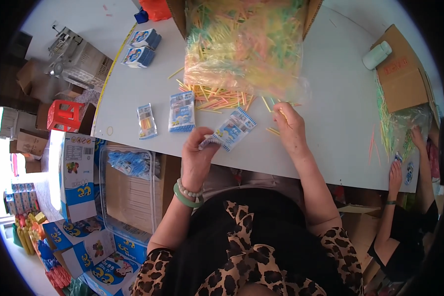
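Note:
My left hand (198, 150), with a green bangle and a beaded bracelet at its wrist, grips a small blue-and-white packet (236, 127) by its lower left corner, tilted above the table's near edge. To the right, my right hand (292, 127) pinches thin coloured sticks at its fingertips; how many is hidden. A few loose yellow sticks (273, 131) lie beside it. Beyond both hands, a pile of pink and yellow sticks (222, 98) spills from a clear plastic bag (246, 54) in a carton. Left of my left hand lie a stack of packets (182, 112) and one clear-faced packet with sticks (146, 121).
Two packet bundles (139, 56) sit at the table's far left. On the right stand a carton (404, 74) and a white bottle (377, 55), near another person's hands (395, 177). Below left are a plastic bin (128, 192), printed cartons (79, 172) and a red stool (65, 115).

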Tool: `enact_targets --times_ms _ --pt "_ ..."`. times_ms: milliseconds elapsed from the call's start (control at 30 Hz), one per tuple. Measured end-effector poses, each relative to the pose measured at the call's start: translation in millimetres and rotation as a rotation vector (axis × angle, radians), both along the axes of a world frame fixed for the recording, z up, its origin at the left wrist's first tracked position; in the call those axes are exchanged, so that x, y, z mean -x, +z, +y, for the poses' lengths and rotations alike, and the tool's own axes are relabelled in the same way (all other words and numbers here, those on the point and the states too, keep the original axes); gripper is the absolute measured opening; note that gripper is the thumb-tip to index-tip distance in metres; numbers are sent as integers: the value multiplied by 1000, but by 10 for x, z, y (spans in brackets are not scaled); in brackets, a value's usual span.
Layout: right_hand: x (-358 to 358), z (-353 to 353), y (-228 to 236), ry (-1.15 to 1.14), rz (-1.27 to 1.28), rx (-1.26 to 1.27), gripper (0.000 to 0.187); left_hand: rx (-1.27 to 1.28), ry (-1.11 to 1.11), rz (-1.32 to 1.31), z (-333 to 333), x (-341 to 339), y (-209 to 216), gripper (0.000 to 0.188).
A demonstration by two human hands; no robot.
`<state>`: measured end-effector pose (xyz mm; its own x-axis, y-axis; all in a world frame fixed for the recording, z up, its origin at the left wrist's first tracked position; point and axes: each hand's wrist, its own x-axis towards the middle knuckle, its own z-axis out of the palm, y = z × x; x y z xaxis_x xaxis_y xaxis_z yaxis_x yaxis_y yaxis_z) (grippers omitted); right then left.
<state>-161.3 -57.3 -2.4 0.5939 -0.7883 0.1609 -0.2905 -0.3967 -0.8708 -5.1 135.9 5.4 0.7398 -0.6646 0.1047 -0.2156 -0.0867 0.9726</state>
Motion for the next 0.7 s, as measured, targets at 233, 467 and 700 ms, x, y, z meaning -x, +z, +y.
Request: enact_targets --times_ms 233,467,700 --pt "-133 365 355 237 -132 -203 28 -15 -159 547 -224 87 57 7" --pt "-203 376 316 370 -49 -35 29 -124 -274 478 -306 120 83 6" --pt "-210 467 303 385 -145 -351 13 -327 -309 252 -258 39 100 3"
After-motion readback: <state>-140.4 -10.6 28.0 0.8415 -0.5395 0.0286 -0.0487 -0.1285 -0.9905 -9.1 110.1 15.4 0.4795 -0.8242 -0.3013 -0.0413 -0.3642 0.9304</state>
